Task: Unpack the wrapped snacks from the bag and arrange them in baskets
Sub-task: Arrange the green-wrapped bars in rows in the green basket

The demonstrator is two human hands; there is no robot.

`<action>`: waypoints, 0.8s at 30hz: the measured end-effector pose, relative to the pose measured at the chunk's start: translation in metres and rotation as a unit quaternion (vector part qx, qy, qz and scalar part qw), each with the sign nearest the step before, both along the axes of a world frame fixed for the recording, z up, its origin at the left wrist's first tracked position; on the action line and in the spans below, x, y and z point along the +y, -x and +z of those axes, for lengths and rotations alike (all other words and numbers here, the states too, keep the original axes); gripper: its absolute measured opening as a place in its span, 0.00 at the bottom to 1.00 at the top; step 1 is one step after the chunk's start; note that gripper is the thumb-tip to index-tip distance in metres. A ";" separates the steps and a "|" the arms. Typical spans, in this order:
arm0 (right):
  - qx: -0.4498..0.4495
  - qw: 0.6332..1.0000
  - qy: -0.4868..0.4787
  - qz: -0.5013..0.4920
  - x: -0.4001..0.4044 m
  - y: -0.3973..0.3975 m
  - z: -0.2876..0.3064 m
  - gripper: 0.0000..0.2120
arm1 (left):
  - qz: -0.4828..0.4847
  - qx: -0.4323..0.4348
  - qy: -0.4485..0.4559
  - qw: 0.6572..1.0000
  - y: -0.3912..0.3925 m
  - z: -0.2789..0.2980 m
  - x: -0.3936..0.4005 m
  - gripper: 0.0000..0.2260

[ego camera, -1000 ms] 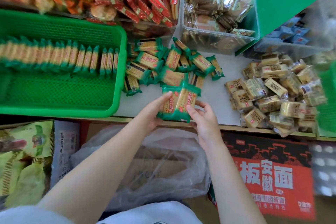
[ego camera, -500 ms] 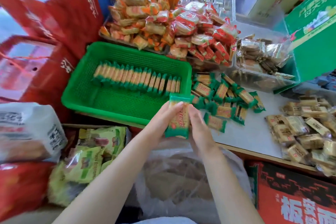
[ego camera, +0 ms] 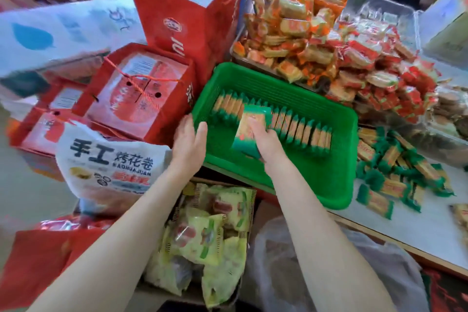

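Snacks (ego camera: 249, 132) pinched in right hand (ego camera: 266, 143) | left hand (ego camera: 188, 144) open, steadying basket (ego camera: 336, 185) | I'd stand them upright against row (ego camera: 298, 129)

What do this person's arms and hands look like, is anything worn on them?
Both forearms are bare up to the frame's edge, with no sleeve in sight. The left hand and right hand show no gloves, rings, watch or bracelet. The picture is slightly blurred, so small details such as nails cannot be judged.
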State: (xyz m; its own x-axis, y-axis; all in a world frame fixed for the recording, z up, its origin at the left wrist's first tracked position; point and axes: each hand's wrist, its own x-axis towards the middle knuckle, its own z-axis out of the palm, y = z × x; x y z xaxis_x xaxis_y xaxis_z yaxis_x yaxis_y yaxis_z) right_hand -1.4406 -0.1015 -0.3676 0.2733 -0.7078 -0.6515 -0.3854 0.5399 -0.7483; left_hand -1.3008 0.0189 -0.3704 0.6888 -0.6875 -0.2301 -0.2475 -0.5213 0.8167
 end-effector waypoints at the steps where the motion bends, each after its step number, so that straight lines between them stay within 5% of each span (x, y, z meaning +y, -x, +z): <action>1: 0.022 0.999 -0.012 0.030 -0.001 -0.015 0.004 0.63 | 0.017 0.060 0.036 0.997 -0.007 -0.007 0.005 0.23; 5: 0.140 0.984 -0.030 0.107 0.000 -0.056 -0.017 0.47 | -0.017 0.132 0.045 0.990 -0.009 -0.022 0.022 0.24; 10: 0.227 0.968 0.026 0.102 0.013 -0.083 -0.034 0.52 | -0.109 0.041 0.044 0.992 -0.004 -0.034 0.042 0.30; 19: 0.230 0.961 0.048 0.146 0.013 -0.077 -0.045 0.49 | -0.152 -0.049 0.039 0.986 -0.006 -0.048 0.045 0.31; 24: 0.266 0.950 0.064 0.152 0.007 -0.073 -0.055 0.33 | -0.155 -0.058 0.044 0.985 -0.006 -0.049 0.046 0.31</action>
